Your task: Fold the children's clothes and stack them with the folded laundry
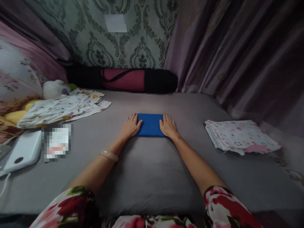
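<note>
We look down at a blue cloth (150,126) lying flat on a grey sheet (152,180), a neat rectangle (folded, by its look). Our left hand (132,125) rests at the cloth's left edge and our right hand (168,125) at its right, apart, spread flat, thumbs on the cloth, neither gripping. We judge the step in hand to be pressing or squaring the cloth; the next move would call for even pressure from both sides. Well right of the cloth lies a patterned bundle (242,136); beyond the cloth, a long bag (123,79).
</note>
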`<state>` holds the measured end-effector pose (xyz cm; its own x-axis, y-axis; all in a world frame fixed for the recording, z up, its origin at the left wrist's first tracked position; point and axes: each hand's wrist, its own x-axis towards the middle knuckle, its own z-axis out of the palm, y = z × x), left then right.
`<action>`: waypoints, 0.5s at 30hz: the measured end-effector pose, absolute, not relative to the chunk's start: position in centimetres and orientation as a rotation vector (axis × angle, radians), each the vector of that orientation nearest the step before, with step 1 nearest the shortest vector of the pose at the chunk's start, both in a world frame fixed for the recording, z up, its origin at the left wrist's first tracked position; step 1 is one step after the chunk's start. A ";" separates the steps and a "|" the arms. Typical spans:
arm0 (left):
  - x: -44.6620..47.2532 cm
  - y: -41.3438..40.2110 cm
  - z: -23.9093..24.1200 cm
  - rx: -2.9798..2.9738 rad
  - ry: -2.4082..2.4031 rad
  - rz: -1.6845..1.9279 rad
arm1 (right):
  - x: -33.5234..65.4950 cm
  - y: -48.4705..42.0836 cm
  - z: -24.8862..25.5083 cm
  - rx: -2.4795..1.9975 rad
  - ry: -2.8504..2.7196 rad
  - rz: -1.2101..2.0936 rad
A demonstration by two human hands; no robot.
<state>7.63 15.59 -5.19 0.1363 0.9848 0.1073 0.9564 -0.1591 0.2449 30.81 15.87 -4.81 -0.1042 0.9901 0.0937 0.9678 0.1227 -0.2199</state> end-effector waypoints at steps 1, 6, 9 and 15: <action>7.6 15.6 -5.2 2.257 1.949 0.423 | 30.7 15.9 -4.7 -1.950 -2.183 0.149; 6.9 15.7 -4.7 2.044 1.914 0.693 | 27.6 15.0 -3.4 -1.880 -2.176 0.051; 6.7 15.6 -4.6 1.981 1.904 0.767 | 24.1 14.1 -3.0 -1.737 -2.254 0.092; 6.7 15.6 -4.8 1.993 1.908 0.749 | 21.3 13.7 -3.5 -1.713 -2.328 0.247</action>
<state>6.72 15.64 -4.83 -0.0080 0.9851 0.1720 0.8389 -0.0870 0.5373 21.26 13.67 -3.52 -0.2838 0.9544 0.0922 0.9139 0.2983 -0.2754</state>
